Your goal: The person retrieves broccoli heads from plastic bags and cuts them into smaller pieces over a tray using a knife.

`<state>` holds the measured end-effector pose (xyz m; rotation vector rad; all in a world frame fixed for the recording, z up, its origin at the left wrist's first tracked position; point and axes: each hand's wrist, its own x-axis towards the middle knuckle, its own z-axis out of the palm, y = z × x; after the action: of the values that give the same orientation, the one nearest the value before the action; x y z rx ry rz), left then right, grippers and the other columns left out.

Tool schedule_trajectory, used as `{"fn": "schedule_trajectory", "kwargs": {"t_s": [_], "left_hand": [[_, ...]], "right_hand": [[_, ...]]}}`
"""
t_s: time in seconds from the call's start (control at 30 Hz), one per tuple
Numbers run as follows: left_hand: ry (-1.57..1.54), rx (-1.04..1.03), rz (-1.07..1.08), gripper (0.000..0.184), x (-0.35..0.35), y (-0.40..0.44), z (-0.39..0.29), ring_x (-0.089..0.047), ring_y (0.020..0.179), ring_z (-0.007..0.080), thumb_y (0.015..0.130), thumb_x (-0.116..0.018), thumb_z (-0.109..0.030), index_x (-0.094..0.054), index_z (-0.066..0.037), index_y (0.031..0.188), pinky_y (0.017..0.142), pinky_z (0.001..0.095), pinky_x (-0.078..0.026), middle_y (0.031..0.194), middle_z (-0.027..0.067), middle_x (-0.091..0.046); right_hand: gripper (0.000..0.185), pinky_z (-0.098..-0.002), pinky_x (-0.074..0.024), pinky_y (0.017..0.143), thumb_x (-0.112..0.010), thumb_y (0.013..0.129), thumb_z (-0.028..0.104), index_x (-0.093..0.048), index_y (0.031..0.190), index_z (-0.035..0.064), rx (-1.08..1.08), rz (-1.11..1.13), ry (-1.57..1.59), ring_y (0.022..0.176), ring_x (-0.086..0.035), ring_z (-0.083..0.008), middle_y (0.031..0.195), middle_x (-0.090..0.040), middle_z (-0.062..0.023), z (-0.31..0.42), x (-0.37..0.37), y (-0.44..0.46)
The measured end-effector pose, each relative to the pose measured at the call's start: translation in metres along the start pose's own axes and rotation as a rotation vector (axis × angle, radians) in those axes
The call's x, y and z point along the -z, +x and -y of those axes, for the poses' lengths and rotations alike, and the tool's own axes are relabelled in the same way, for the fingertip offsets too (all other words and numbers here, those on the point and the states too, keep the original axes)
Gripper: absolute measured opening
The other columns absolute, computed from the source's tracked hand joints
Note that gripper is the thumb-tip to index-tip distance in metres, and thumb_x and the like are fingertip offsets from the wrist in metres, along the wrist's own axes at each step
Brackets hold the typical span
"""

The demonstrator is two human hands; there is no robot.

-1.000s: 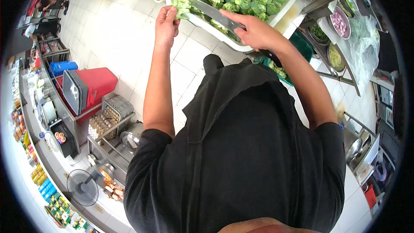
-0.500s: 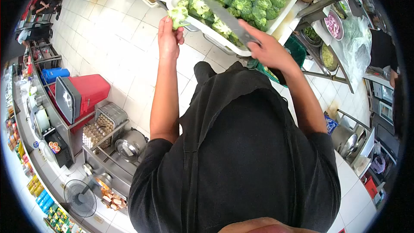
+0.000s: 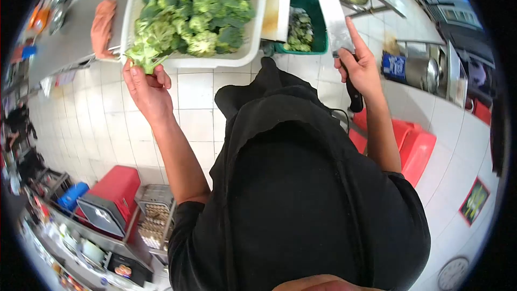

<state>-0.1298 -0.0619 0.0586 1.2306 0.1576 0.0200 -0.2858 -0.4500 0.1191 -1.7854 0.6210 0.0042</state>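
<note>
My left hand (image 3: 149, 90) is closed on a pale green broccoli piece (image 3: 146, 58), gripped between thumb and fingers at the near left corner of the white tray (image 3: 258, 37). Many broccoli florets (image 3: 202, 13) fill that tray. In my right hand (image 3: 360, 70) is a kitchen knife (image 3: 329, 8) with a wide blade and black handle. Its index finger is stretched along the blade, which points away from me. The knife is held to the right of a green bin (image 3: 325, 32), where green and whitish scraps (image 3: 299, 31) lie.
A crumpled orange-pink thing (image 3: 103, 27), perhaps a glove or cloth, lies on the steel counter (image 3: 81, 0) left of the tray. Behind my right arm is a red plastic object (image 3: 414, 148). A red bin (image 3: 114, 194) and an egg crate (image 3: 155, 216) are at lower left.
The knife has moved right, from over the florets to beyond the green bin. My left hand still holds the broccoli piece by the tray's corner. The camera view has turned.
</note>
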Motion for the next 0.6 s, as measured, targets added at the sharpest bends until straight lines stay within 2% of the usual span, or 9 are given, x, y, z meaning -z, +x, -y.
{"fn": "schedule_trajectory", "kwargs": {"t_s": [0.2, 0.23, 0.33, 0.37, 0.43, 0.5, 0.53, 0.57, 0.6], "left_hand": [[0.022, -0.145, 0.254, 0.038, -0.087, -0.006, -0.003, -0.057, 0.070, 0.0152, 0.110, -0.053, -0.027, -0.048, -0.008, 0.141, 0.054, 0.0269, -0.044, 0.106, 0.0119, -0.066], [-0.005, -0.182, 0.308, 0.037, -0.100, -0.008, -0.004, -0.060, 0.075, 0.0153, 0.108, -0.055, -0.020, -0.047, -0.006, 0.141, 0.056, 0.0269, -0.046, 0.113, 0.0109, -0.064], [0.087, -0.314, 0.365, 0.037, -0.151, -0.020, -0.004, -0.063, 0.080, 0.0165, 0.107, -0.056, -0.015, -0.047, -0.005, 0.142, 0.057, 0.0269, -0.048, 0.118, 0.0107, -0.063], [0.108, -0.365, 0.483, 0.040, -0.161, -0.025, 0.000, -0.064, 0.089, 0.0168, 0.106, -0.057, -0.010, -0.047, -0.003, 0.143, 0.061, 0.0253, -0.050, 0.120, 0.0103, -0.063], [0.194, -0.484, 0.523, 0.041, -0.196, -0.029, 0.020, -0.064, 0.091, 0.0161, 0.105, -0.059, -0.011, -0.048, -0.003, 0.143, 0.065, 0.0252, -0.051, 0.120, 0.0103, -0.063], [0.322, -0.446, 0.560, 0.043, -0.232, -0.040, 0.043, -0.062, 0.095, 0.0145, 0.103, -0.063, -0.014, -0.050, -0.002, 0.143, 0.071, 0.0258, -0.052, 0.122, 0.0103, -0.063], [0.402, -0.352, 0.579, 0.045, -0.249, -0.044, 0.057, -0.061, 0.099, 0.0132, 0.102, -0.066, -0.016, -0.052, -0.002, 0.142, 0.075, 0.0265, -0.053, 0.123, 0.0102, -0.062], [0.561, -0.439, 0.599, 0.052, -0.263, -0.039, 0.081, -0.062, 0.100, 0.0156, 0.098, -0.072, -0.020, -0.054, -0.003, 0.143, 0.076, 0.0296, -0.054, 0.128, 0.0117, -0.062], [0.679, -0.413, 0.633, 0.053, -0.272, -0.039, 0.105, -0.062, 0.100, 0.0167, 0.097, -0.073, -0.021, -0.054, -0.003, 0.144, 0.075, 0.0300, -0.054, 0.129, 0.0122, -0.062]], "right_hand": [[0.069, -0.0236, -0.0441, 0.047, -0.054, 0.103, 0.002, -0.031, 0.165, 0.0218, -0.007, -0.254, 0.065, 0.054, -0.050, -0.0047, 0.076, -0.063, -0.0022, -0.022, 0.048, -0.033], [0.069, -0.0234, -0.0440, 0.047, -0.054, 0.103, 0.003, -0.030, 0.165, 0.0192, 0.005, -0.258, 0.088, 0.054, -0.050, -0.0046, 0.076, -0.063, -0.0023, -0.029, 0.054, -0.033], [0.070, -0.0238, -0.0442, 0.047, -0.055, 0.103, 0.004, -0.030, 0.166, 0.0208, -0.001, -0.239, 0.116, 0.054, -0.049, -0.0047, 0.075, -0.063, -0.0021, -0.042, 0.077, -0.027], [0.070, -0.0240, -0.0443, 0.047, -0.055, 0.103, 0.004, -0.030, 0.166, 0.0213, -0.002, -0.227, 0.135, 0.054, -0.049, -0.0046, 0.075, -0.062, -0.0019, -0.048, 0.085, -0.023], [0.071, -0.0244, -0.0445, 0.047, -0.055, 0.103, 0.005, -0.029, 0.166, 0.0225, 0.000, -0.201, 0.168, 0.054, -0.049, -0.0046, 0.075, -0.062, -0.0016, -0.058, 0.101, -0.010], [0.071, -0.0246, -0.0445, 0.047, -0.056, 0.102, 0.005, -0.029, 0.166, 0.0243, 0.008, -0.168, 0.171, 0.054, -0.048, -0.0044, 0.075, -0.062, -0.0013, -0.064, 0.119, 0.001], [0.072, -0.0248, -0.0446, 0.047, -0.056, 0.102, 0.005, -0.030, 0.166, 0.0252, 0.013, -0.157, 0.176, 0.054, -0.047, -0.0044, 0.075, -0.062, -0.0012, -0.068, 0.129, 0.006], [0.072, -0.0245, -0.0443, 0.047, -0.056, 0.102, 0.005, -0.030, 0.165, 0.0268, 0.018, -0.141, 0.196, 0.054, -0.047, -0.0042, 0.074, -0.061, -0.0007, -0.074, 0.142, 0.012], [0.072, -0.0244, -0.0442, 0.047, -0.056, 0.102, 0.005, -0.030, 0.165, 0.0270, 0.023, -0.136, 0.216, 0.054, -0.047, -0.0041, 0.074, -0.061, -0.0006, -0.083, 0.154, 0.016]]}}
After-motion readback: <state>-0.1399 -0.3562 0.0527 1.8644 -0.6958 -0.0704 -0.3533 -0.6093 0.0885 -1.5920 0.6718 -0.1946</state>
